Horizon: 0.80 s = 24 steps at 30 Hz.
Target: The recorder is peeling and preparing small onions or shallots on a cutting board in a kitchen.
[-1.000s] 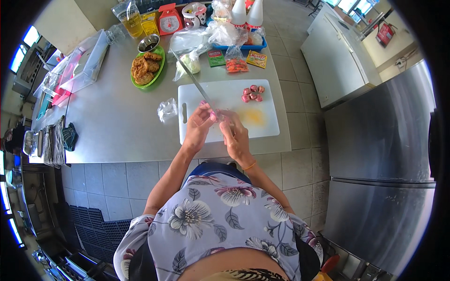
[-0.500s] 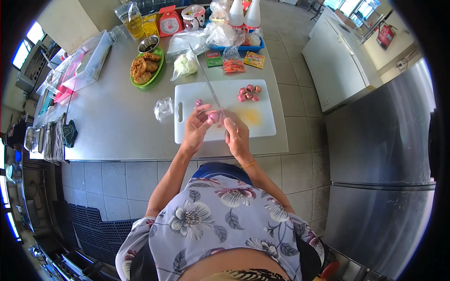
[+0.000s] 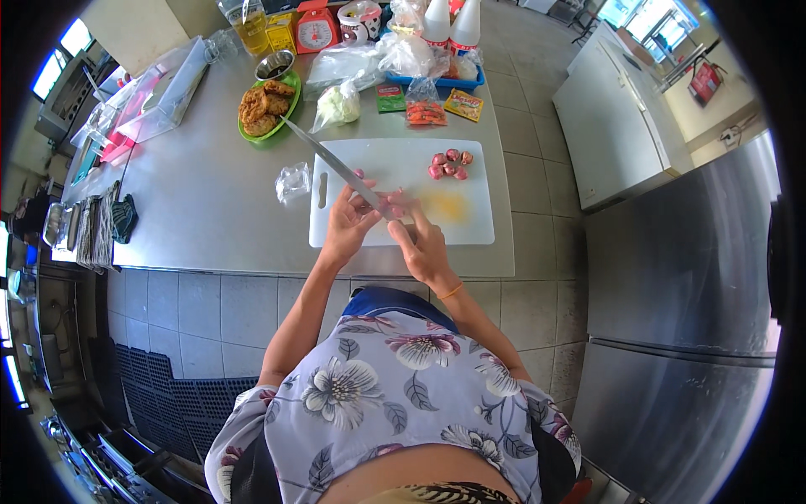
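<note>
My right hand (image 3: 422, 249) is closed around the handle of a long kitchen knife (image 3: 334, 163). Its blade slants up and to the left over a white cutting board (image 3: 336, 153), the tip near a green plate. Beside the blade, my left hand (image 3: 347, 225) pinches a small shallot (image 3: 396, 202), partly hidden by the knife and fingers. Another shallot (image 3: 358, 173) shows just beyond my left fingertips. Several reddish shallots (image 3: 437, 171) lie grouped at the board's upper right. A yellowish stain marks the board to the right of my hands.
Fried pieces (image 3: 262, 109) fill the green plate, with a metal bowl (image 3: 274, 65) behind. Bagged cabbage (image 3: 338, 106), bagged red chillies (image 3: 426, 112) and seasoning packets (image 3: 390, 97) lie past the board. A crumpled plastic bag (image 3: 293, 183) sits left of it. A steel fridge (image 3: 676, 260) stands right.
The knife has swung left, its tip moving from above the board toward the green plate. Both hands stay close together over the board.
</note>
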Motion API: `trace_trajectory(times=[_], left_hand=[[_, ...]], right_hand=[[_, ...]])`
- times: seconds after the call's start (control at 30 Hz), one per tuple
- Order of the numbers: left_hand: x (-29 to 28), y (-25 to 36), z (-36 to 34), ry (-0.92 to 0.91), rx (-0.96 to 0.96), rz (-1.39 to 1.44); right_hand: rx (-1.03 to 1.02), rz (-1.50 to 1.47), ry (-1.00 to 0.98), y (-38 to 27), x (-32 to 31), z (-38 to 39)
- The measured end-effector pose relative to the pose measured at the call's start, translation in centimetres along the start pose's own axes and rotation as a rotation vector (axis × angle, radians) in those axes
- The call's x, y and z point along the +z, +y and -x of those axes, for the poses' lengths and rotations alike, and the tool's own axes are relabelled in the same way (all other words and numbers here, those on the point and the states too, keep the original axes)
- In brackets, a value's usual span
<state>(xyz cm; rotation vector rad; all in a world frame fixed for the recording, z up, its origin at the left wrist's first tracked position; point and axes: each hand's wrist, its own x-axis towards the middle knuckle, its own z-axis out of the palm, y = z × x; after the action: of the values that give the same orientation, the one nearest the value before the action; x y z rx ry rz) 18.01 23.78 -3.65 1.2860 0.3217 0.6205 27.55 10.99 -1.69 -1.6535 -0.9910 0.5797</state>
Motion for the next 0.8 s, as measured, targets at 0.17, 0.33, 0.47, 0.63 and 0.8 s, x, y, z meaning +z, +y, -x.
trace_trajectory(times=[0.17,0.33,0.47,0.63,0.8], left_hand=[[-0.5,-0.7,-0.2,-0.007,0.005,-0.032],[0.7,0.2,0.0,0.022,-0.027,0.022],[0.9,0.1,-0.1,0.045,0.012,-0.03],[1.0,-0.4,-0.4,0.079,0.102,-0.14],[0.9,-1.0,-0.3,0.091,0.134,-0.109]], right_hand=[[0.012,0.041,-0.011,-0.1,-0.5,-0.2],[0.076,-0.284,-0.01,0.9,-0.7,-0.7],[0.134,-0.437,-0.07,0.3,-1.4,-0.8],[0.068,-0.181,-0.061,0.2,-1.3,-0.7],[-0.014,0.112,-0.011,-0.1,-1.3,-0.8]])
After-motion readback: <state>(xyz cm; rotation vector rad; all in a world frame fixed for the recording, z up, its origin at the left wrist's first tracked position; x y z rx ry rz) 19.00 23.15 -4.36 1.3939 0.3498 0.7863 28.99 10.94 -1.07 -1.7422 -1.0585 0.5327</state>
